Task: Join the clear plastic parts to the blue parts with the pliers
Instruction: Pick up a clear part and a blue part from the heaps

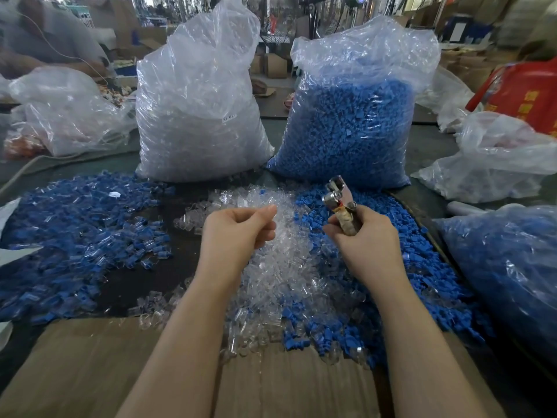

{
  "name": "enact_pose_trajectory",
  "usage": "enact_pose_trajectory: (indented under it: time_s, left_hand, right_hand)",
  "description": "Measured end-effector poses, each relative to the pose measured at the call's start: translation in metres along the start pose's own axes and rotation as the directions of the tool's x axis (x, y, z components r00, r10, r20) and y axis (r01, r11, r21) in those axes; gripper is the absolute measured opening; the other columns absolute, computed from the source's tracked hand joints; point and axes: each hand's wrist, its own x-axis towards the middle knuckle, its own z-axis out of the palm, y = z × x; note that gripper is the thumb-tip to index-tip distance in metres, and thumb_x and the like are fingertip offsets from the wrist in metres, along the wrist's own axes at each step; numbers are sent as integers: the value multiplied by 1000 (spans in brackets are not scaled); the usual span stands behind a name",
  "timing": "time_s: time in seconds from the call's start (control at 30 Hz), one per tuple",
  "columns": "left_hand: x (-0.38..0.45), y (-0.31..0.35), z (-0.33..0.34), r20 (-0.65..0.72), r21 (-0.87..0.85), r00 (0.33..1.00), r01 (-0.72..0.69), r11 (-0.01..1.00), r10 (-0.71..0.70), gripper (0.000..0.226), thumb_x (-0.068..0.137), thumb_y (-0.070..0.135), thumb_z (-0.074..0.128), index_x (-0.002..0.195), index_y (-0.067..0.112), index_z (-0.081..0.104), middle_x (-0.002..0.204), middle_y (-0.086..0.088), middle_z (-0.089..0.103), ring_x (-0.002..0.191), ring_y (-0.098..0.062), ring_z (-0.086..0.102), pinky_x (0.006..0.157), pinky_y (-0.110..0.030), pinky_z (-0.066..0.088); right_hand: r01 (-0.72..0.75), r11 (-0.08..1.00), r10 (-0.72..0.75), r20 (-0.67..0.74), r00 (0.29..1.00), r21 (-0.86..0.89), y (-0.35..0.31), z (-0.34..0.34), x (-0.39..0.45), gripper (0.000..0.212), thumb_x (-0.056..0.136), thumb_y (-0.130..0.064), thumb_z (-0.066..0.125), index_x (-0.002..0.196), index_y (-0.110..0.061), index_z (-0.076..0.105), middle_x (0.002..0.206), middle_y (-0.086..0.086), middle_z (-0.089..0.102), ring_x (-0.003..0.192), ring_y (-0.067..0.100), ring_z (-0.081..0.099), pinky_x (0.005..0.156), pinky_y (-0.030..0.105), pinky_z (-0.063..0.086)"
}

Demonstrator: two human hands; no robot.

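Two tall bags stand at the back as stock, one of clear parts (pixel 199 116), one of blue parts (pixel 346 131). In front lie working heaps within reach: joined pieces (pixel 78 224) at left, a clear heap (pixel 271 260) in the middle, a blue heap (pixel 407 267) at right. The right hand (pixel 366 236) grips the pliers (pixel 340 200), head raised, likely ready to press. The left hand (pixel 238 230) hovers over the clear heap, fingers curled; whether it pinches anything I cannot tell
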Motion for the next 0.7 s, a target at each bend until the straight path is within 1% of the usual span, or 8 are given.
enact_pose_trajectory:
  time_s: [0.03, 0.1, 0.17, 0.27, 0.37, 0.47, 0.6, 0.7]
  left_hand:
    - [-2, 0, 4, -18, -24, 1000, -10, 1000, 9, 20, 84, 29, 77, 81, 9, 74, 72, -2, 75, 62, -8, 69, 56, -15, 52]
    - [-5, 1, 10, -59, -67, 998, -38, 997, 34, 17, 83, 26, 77, 82, 10, 74, 71, -3, 75, 61, -9, 69, 57, -16, 53]
    - [-7, 1, 15, -80, -83, 995, -64, 995, 58, 13, 83, 22, 78, 83, 10, 74, 70, -3, 74, 61, -9, 69, 57, -15, 52]
    - [-10, 1, 19, -61, -110, 996, -69, 991, 63, 9, 84, 18, 77, 86, 9, 75, 70, -3, 74, 60, -8, 69, 56, -13, 51]
    - [-12, 2, 25, -25, -150, 998, -61, 987, 58, 4, 86, 11, 74, 90, 10, 73, 73, -4, 75, 64, -9, 71, 58, -14, 52]
    - [-15, 3, 29, 8, -183, 999, -43, 982, 45, 5, 87, 6, 71, 91, 10, 72, 76, -6, 76, 70, -13, 74, 60, -17, 54]
    - [-16, 5, 32, 24, -203, 999, -37, 978, 43, 6, 86, 2, 71, 89, 7, 70, 76, -9, 76, 69, -13, 74, 60, -18, 56]
    - [-17, 5, 33, 11, -183, 998, -61, 981, 64, 6, 86, 1, 71, 87, 6, 69, 73, -8, 75, 68, -14, 74, 58, -17, 55]
  right_hand:
    - [14, 999, -14, 3, 1000, 47, -2, 0, -1, 8, 84, -28, 74, 85, -30, 66, 80, -12, 67, 80, 14, 63, 78, 38, 54]
    - [40, 988, -44, 24, 999, 147, -5, 1, -4, 15, 85, -23, 74, 80, -34, 65, 77, -17, 66, 75, 4, 63, 74, 32, 52]
    - [66, 969, -79, 47, 996, 237, -8, 2, -5, 22, 86, -16, 72, 80, -36, 66, 75, -19, 67, 72, -2, 63, 69, 21, 49]
    - [92, 941, -112, 44, 993, 326, -11, 4, -7, 22, 87, -13, 71, 83, -35, 69, 77, -18, 70, 74, -5, 64, 64, 12, 47]
    - [121, 916, -132, 1, 991, 383, -15, 6, -8, 21, 86, -14, 73, 82, -34, 67, 81, -21, 69, 76, -3, 65, 65, 8, 49]
    - [169, 900, -169, -37, 985, 403, -18, 8, -10, 24, 85, -13, 75, 80, -34, 65, 80, -20, 70, 75, -2, 65, 67, 10, 50]
    - [211, 872, -207, -58, 977, 442, -22, 11, -13, 27, 86, -8, 72, 82, -34, 65, 84, -23, 70, 76, -2, 66, 68, 10, 50]
    - [233, 882, -220, -80, 972, 410, -22, 13, -13, 28, 86, -10, 72, 83, -36, 65, 84, -25, 69, 76, -3, 66, 68, 11, 50]
